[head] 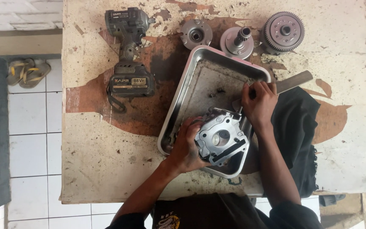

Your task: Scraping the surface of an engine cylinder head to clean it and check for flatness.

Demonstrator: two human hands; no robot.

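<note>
On the worn tabletop, with its paint peeling, a cordless impact wrench lies on its side near the top left. Along the far edge three round metal parts sit in a row — a small hub, a flanged shaft piece and a toothed clutch gear. A black cloth lies at the right. On the tiled floor — a pair of sandals.

Right hand covers most of the flat tool, so its working end is hidden. Tray bits are too tiny to identify, and the table runs off-frame up top.
</note>
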